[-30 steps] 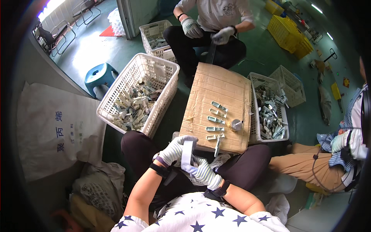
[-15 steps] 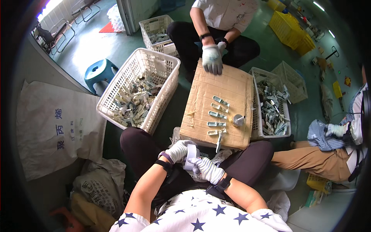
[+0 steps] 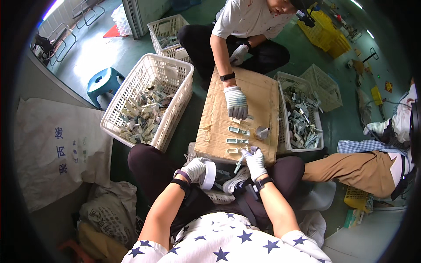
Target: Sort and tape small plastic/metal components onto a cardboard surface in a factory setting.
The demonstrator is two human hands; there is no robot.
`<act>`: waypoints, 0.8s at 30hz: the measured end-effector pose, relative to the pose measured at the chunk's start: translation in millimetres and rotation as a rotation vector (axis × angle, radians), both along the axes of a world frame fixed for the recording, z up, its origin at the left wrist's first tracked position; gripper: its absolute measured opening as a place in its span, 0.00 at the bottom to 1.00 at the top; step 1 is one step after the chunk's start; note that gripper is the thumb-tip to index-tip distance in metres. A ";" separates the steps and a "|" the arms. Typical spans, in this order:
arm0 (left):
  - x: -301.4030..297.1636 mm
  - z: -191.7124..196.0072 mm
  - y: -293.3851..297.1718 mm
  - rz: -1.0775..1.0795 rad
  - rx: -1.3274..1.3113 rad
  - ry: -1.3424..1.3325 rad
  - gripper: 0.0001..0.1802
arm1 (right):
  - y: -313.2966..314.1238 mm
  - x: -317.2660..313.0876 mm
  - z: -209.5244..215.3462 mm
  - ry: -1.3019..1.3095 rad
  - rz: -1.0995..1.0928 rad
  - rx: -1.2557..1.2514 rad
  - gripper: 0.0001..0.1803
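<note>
My left hand (image 3: 193,168), in a striped work glove, is closed round a roll of white tape (image 3: 208,176) above my lap. My gloved right hand (image 3: 255,163) is at the near edge of a cardboard box (image 3: 210,105), its fingers closed on a pale green clothes peg (image 3: 239,165) that slants down over the edge. More pegs lie in a column on the box, among them a pale green peg (image 3: 237,141) and a cream one (image 3: 234,150). Across the box, a co-worker's gloved hand (image 3: 237,104) reaches down over the far pegs and partly hides them.
A small round metallic object (image 3: 262,133) stands on the box, right of the pegs. White crates full of pegs flank the box, a large left crate (image 3: 175,109) and a right crate (image 3: 302,150). A blue stool (image 3: 104,83) stands farther left. Another person's leg (image 3: 351,173) extends from the right.
My right hand has left the tape roll and moved forward to the peg at the box edge. My left hand still holds the roll. The co-worker's hand has come nearer, over the far pegs.
</note>
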State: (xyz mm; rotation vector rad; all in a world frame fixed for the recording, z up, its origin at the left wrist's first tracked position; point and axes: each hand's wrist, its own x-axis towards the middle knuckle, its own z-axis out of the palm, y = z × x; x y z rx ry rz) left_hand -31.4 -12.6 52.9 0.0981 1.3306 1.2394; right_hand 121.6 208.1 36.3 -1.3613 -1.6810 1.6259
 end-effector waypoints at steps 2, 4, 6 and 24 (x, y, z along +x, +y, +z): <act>-0.2 1.6 -3.2 0.009 -0.007 -0.021 0.09 | -6.4 -10.0 0.5 -0.198 0.103 0.175 0.24; 0.1 1.4 -10.9 0.023 -0.024 -0.044 0.09 | -19.4 -19.1 16.5 -0.412 0.153 0.358 0.30; 0.4 -7.8 -15.4 0.035 -0.007 0.001 0.09 | -26.4 -23.6 17.0 -0.425 0.160 0.360 0.30; 5.1 -4.7 -12.9 0.014 -0.005 -0.020 0.09 | -45.8 9.0 50.0 0.024 0.305 -0.478 0.11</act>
